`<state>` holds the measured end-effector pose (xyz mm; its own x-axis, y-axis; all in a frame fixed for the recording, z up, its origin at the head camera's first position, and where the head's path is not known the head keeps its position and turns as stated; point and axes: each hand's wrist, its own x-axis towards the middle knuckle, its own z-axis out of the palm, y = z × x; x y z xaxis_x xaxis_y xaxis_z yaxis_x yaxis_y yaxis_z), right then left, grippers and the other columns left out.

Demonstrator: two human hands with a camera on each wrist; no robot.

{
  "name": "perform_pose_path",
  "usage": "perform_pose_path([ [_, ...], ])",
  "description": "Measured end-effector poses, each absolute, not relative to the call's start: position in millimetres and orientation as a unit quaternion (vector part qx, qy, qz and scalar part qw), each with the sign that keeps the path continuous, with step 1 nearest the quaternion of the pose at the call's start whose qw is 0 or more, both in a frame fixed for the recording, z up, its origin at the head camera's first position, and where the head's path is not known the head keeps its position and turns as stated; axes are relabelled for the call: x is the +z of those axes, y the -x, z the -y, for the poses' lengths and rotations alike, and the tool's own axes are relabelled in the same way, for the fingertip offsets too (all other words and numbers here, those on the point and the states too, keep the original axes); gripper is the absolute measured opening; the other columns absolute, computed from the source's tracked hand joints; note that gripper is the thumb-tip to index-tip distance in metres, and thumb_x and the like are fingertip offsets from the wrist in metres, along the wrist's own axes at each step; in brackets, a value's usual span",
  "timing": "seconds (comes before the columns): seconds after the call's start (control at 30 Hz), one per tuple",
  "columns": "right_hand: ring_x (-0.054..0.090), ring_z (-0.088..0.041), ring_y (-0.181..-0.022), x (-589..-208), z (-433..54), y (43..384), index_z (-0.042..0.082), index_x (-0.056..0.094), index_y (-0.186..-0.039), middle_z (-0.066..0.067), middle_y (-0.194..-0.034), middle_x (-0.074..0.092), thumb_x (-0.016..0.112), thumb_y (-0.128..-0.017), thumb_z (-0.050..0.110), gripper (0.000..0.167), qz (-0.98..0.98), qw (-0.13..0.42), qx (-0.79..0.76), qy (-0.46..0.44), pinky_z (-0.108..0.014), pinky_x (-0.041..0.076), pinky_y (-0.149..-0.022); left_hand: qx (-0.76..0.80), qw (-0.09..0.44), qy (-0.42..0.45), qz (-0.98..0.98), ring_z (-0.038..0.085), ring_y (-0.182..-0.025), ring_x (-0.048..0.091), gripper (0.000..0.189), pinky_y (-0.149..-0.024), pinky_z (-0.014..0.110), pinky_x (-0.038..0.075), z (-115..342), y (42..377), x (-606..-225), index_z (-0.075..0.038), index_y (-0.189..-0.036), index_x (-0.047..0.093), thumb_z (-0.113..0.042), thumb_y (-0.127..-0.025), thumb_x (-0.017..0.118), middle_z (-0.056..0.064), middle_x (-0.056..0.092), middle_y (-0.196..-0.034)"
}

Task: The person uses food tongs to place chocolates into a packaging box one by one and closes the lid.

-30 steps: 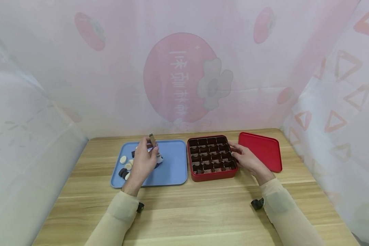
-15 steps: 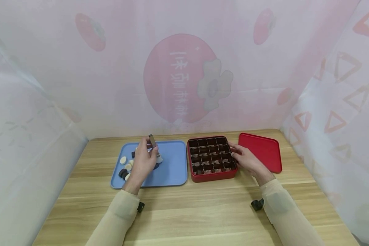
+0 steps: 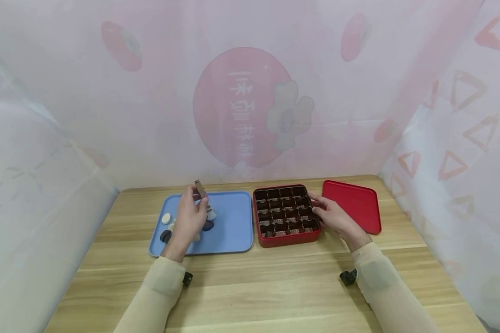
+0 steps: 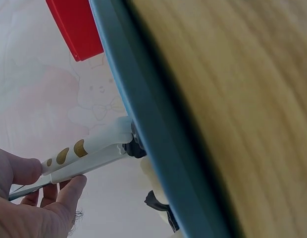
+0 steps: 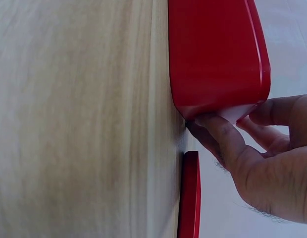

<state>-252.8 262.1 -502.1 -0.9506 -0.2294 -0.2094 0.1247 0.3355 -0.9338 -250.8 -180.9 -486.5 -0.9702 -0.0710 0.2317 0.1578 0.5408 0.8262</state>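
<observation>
My left hand (image 3: 187, 216) pinches a pair of tongs (image 4: 89, 153) between thumb and fingers over the blue tray (image 3: 233, 222). The tongs have white arms with gold spots and a metal end. In the left wrist view their tips meet a dark brown chocolate-like piece (image 4: 135, 146) at the tray; whether they grip it cannot be told. My right hand (image 3: 335, 216) rests its fingers against the right side of a red box (image 3: 289, 239). Inside, the box has a dark brown divided insert; a dark piece (image 3: 269, 233) seems to sit in its near-left compartment.
Cream and dark pieces lie at the tray's left, including a cream oval (image 3: 166, 218) and dark ones (image 3: 165, 236), partly hidden by the left hand. A red lid (image 3: 354, 208) lies right of the box. Printed sheets (image 3: 250, 106) stand behind and beside the wooden table (image 3: 254, 286).
My left hand and the tongs have shifted slightly left over the tray, covering more of the pieces there. The right hand stays at the box's side.
</observation>
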Motion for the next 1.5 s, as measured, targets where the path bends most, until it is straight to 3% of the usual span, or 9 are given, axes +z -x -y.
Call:
perform_pose_path([
  [0.3,0.068,-0.042,-0.147,-501,-262,252,0.008,0.028,-0.186,-0.038,-0.182,0.041,0.045,-0.124,0.005,0.064,-0.801,0.154,-0.578,0.033,-0.027,0.07,-0.097,-0.472,0.114,0.023,0.874,0.052,-0.152,0.064,0.038,-0.127,0.061,0.063,192,254,-488,0.007,-0.157,0.05,-0.005,-0.122,0.057,0.031,0.061,-0.152],
  [0.63,0.066,-0.045,-0.151,-504,-263,254,0.01,0.027,-0.187,-0.037,-0.183,0.04,0.043,-0.125,0.005,0.064,-0.798,0.158,-0.58,0.032,-0.031,0.07,-0.102,-0.461,0.099,0.008,0.882,0.052,-0.151,0.066,0.036,-0.128,0.063,0.062,199,254,-487,0.005,-0.156,0.051,-0.007,-0.123,0.056,0.029,0.061,-0.153],
  [0.9,0.065,-0.047,-0.151,-503,-261,254,0.009,0.026,-0.187,-0.037,-0.184,0.039,0.043,-0.125,0.004,0.064,-0.796,0.16,-0.583,0.035,-0.032,0.07,-0.102,-0.462,0.112,0.006,0.88,0.047,-0.142,0.07,0.015,-0.124,0.061,0.065,198,251,-485,0.0,-0.132,0.056,0.003,-0.118,0.059,0.025,0.065,-0.145],
  [1.03,0.065,-0.047,-0.152,-503,-261,254,0.009,0.026,-0.187,-0.036,-0.184,0.038,0.043,-0.125,0.004,0.064,-0.795,0.161,-0.584,0.035,-0.033,0.07,-0.103,-0.47,0.131,0.025,0.873,0.046,-0.136,0.074,0.014,-0.118,0.059,0.069,191,248,-482,0.0,-0.125,0.055,0.007,-0.115,0.062,0.024,0.069,-0.139],
  [1.3,0.068,-0.042,-0.147,-504,-260,254,0.007,0.027,-0.186,-0.038,-0.183,0.039,0.044,-0.124,0.004,0.064,-0.802,0.152,-0.576,0.042,-0.026,0.069,-0.096,-0.498,0.156,0.075,0.85,0.047,-0.134,0.077,0.015,-0.115,0.054,0.071,165,235,-470,0.002,-0.122,0.055,0.013,-0.114,0.061,0.025,0.068,-0.137],
  [1.5,0.068,-0.041,-0.146,-503,-259,254,0.007,0.029,-0.186,-0.038,-0.183,0.04,0.045,-0.124,0.005,0.063,-0.808,0.148,-0.568,0.044,-0.027,0.069,-0.098,-0.509,0.145,0.102,0.842,0.046,-0.137,0.076,0.015,-0.114,0.051,0.072,143,225,-461,0.001,-0.12,0.054,0.013,-0.115,0.059,0.023,0.066,-0.137],
])
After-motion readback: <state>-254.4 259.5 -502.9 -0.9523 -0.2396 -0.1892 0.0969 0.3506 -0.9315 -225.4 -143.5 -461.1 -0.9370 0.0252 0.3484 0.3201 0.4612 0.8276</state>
